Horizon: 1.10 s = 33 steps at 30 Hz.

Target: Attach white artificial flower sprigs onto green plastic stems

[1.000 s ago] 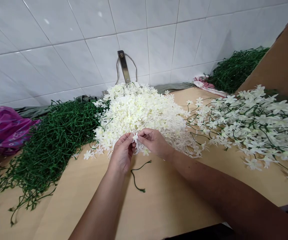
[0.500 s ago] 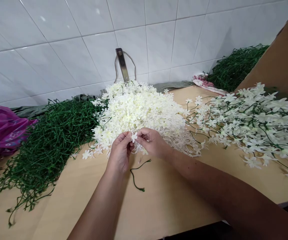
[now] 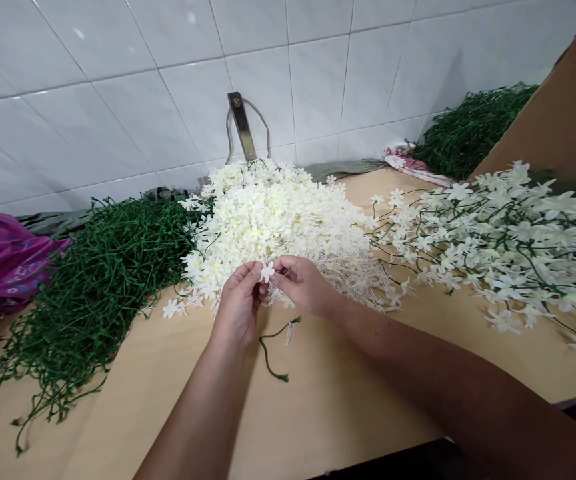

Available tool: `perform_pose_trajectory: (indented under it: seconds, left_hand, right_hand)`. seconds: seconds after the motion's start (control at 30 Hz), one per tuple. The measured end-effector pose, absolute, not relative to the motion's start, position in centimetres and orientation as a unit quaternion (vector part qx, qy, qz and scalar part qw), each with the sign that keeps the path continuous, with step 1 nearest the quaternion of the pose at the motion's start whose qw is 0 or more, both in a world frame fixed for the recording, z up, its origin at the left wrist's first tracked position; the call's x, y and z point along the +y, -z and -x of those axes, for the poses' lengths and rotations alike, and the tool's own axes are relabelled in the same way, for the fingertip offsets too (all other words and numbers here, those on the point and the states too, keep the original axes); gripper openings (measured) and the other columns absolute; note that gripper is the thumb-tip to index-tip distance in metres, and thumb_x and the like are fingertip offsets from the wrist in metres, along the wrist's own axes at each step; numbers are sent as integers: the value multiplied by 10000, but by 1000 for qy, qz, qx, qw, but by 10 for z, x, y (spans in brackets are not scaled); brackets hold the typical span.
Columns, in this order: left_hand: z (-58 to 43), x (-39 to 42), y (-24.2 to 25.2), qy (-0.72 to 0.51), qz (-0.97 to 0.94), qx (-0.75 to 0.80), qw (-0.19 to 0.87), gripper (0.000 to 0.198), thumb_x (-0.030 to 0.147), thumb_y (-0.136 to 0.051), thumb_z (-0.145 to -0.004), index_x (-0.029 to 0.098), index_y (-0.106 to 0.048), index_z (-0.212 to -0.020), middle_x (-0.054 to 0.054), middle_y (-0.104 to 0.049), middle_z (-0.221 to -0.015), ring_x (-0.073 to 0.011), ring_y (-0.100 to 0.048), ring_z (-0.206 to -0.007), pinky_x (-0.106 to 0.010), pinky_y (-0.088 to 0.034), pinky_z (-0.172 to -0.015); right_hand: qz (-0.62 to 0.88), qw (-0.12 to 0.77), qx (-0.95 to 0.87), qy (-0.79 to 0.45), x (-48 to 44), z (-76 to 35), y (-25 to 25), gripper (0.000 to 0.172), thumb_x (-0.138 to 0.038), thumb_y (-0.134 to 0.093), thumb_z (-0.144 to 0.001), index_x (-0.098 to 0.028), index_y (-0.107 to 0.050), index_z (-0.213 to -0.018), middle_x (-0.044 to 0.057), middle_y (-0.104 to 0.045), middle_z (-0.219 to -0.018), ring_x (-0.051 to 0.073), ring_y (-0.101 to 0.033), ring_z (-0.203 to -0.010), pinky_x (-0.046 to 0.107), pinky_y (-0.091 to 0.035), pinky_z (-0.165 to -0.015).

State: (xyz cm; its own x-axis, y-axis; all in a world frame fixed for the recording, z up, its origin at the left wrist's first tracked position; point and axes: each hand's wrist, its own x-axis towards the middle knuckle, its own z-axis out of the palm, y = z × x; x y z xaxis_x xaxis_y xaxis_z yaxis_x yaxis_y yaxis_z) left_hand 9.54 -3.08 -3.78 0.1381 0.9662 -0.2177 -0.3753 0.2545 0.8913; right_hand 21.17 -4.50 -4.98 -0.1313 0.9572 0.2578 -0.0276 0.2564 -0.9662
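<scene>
Between my two hands is a small white artificial flower (image 3: 267,271) with its petals spread. The fingers of my left hand (image 3: 242,293) pinch its left side, and the thumb and forefinger of my right hand (image 3: 301,283) close on its right side. Just behind them rises a heap of loose white flowers (image 3: 273,213) with thin pale stems. Below my hands a single curved green plastic stem (image 3: 268,357) lies on the table (image 3: 338,400). Small white slivers (image 3: 289,333) rest by its upper end.
Green plastic stems (image 3: 103,287) are piled at the left beside a purple bag (image 3: 8,260). Flowers on stems (image 3: 523,240) spread across the right. Behind them are a cardboard sheet (image 3: 553,113) and more green stems (image 3: 473,127). A metal strip (image 3: 242,127) leans on the tiled wall.
White slivers now lie by the upper end of the single green stem, where a blurred pale bit showed below my hands before. Both hands keep their pinch on the flower.
</scene>
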Motion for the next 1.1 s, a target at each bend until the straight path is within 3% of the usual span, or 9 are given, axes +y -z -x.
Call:
perform_pose_trajectory:
  seconds: [0.17, 0.37, 0.77, 1.1]
  left_hand:
    - [-95, -32, 38, -487, -360, 426, 673, 219, 224, -696, -560, 150, -528, -679, 58, -466, -484, -29, -394, -416, -131, -331, -422]
    - [-95, -33, 36, -553, -406, 439, 580, 214, 245, -707, -568, 158, -572, -710, 53, -483, -568, -34, -404, -471, -144, -323, -448]
    - [-89, -32, 34, -509, -487, 410, 580, 213, 208, -719, -558, 147, -639, -745, 8, -576, -670, -76, -514, -630, -171, -400, -614]
    - [-82, -30, 28, -462, -519, 398, 599, 223, 213, -741, -531, 144, -651, -723, -5, -578, -624, -86, -507, -593, -178, -399, -562]
  right_hand:
    - [360, 545, -562, -507, -44, -212, 50, 92, -215, -490, -744, -162, -476, -671, -16, -542, -613, 99, -543, -620, 245, -443, -616]
    - [404, 542, -568, -469, -42, -214, 52, 149, -272, -528, -719, -151, -489, -643, -47, -414, -551, 57, -361, -498, 203, -312, -476]
    - [399, 548, -557, -479, -41, -215, 50, 145, -278, -511, -710, -149, -489, -648, -44, -406, -555, 62, -346, -509, 210, -295, -487]
    - [408, 535, -568, -474, -44, -217, 44, 163, -285, -542, -697, -142, -493, -635, -48, -406, -542, 58, -331, -499, 210, -275, -474]
